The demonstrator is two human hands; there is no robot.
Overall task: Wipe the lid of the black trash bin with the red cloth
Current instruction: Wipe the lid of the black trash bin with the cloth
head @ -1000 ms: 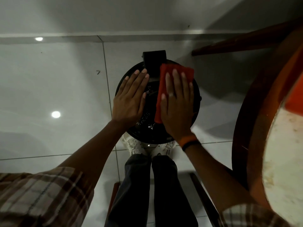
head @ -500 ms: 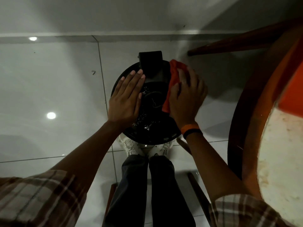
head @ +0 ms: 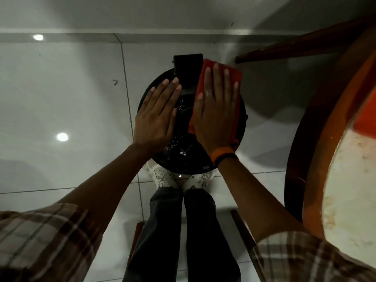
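- The black lid is steadied by the left hand, fingers flat and together.
- The red cloth, bunched half a second ago, is now spread flat under the right hand, fingers splayed.
- The lid's far right side is being covered; specks remain at centre.

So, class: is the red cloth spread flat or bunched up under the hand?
Spread flat. The red cloth lies open beneath the right hand, whose fingers are splayed flat, pressing it onto the bin lid.
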